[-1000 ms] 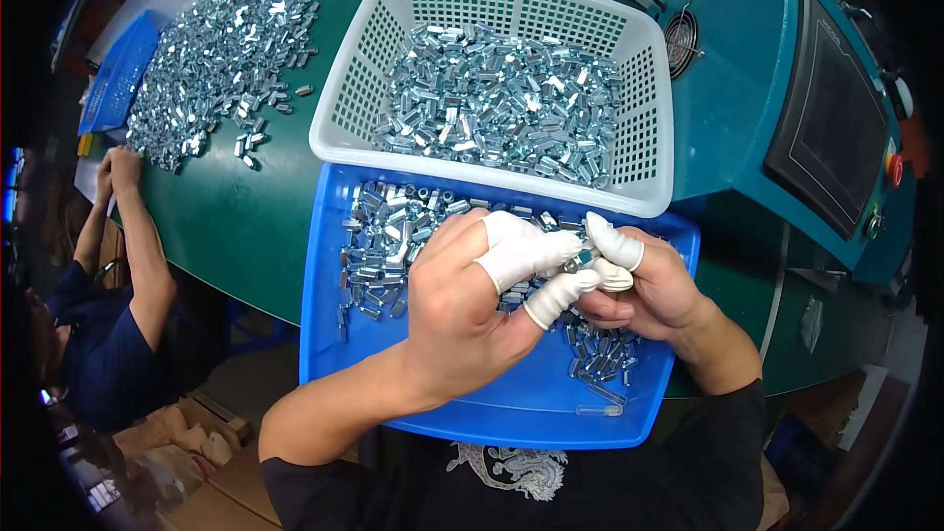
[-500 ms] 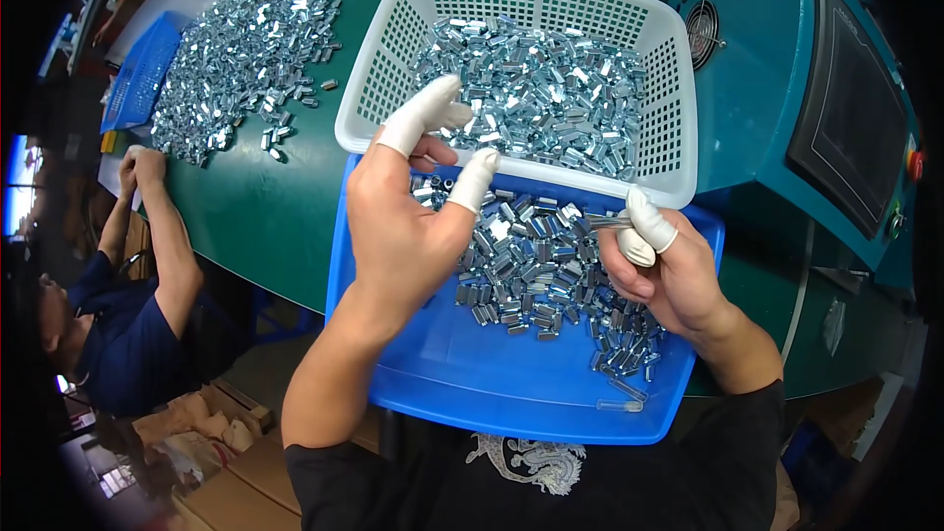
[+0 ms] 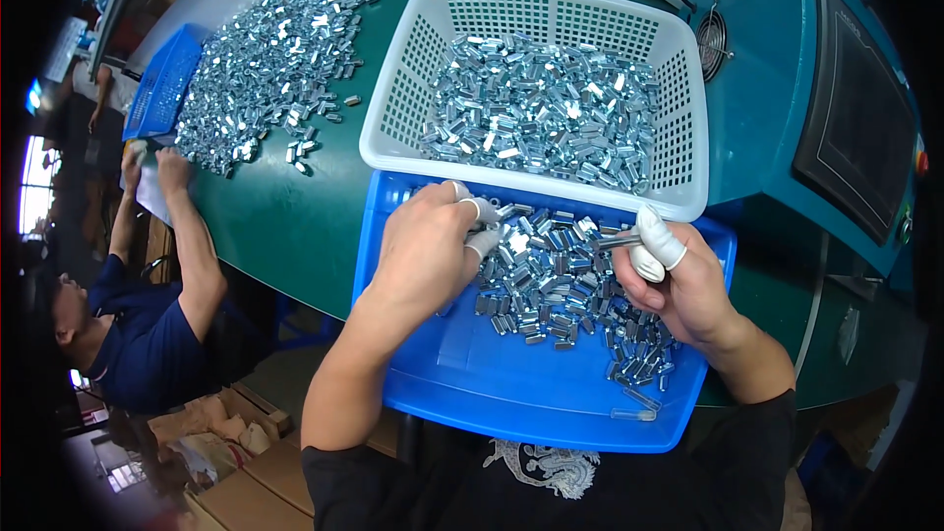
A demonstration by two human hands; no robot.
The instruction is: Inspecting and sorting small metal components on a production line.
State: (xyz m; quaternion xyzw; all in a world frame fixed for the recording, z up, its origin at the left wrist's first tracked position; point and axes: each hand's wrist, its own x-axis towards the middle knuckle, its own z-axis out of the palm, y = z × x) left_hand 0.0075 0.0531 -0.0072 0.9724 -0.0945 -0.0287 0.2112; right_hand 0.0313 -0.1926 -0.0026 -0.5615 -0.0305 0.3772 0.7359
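My left hand [image 3: 418,248], white finger cots on its fingertips, is bent down into the left part of a shallow blue tray [image 3: 472,374]. Its thumb and fingers are drawn together over shiny hexagonal metal nuts [image 3: 560,280]; whatever they pinch is hidden. At the tray's right side my right hand [image 3: 678,285], also with finger cots, is closed round a thin metal tool [image 3: 616,241] that points left above the nuts. Behind the tray, overlapping its far edge, stands a white perforated basket [image 3: 536,185] with many similar metal nuts [image 3: 551,108] inside.
A big heap of nuts [image 3: 275,69] covers the green table [image 3: 295,226] at far left, beside a blue basket [image 3: 162,88]. A co-worker [image 3: 147,315] sits there, hands near the heap. To the right stands a teal machine [image 3: 767,118] with a dark screen [image 3: 855,118].
My left hand has come down from above the white basket's near edge to the nuts in the blue tray, its fingers closing. The right hand keeps the metal tool. The whole view has shifted slightly.
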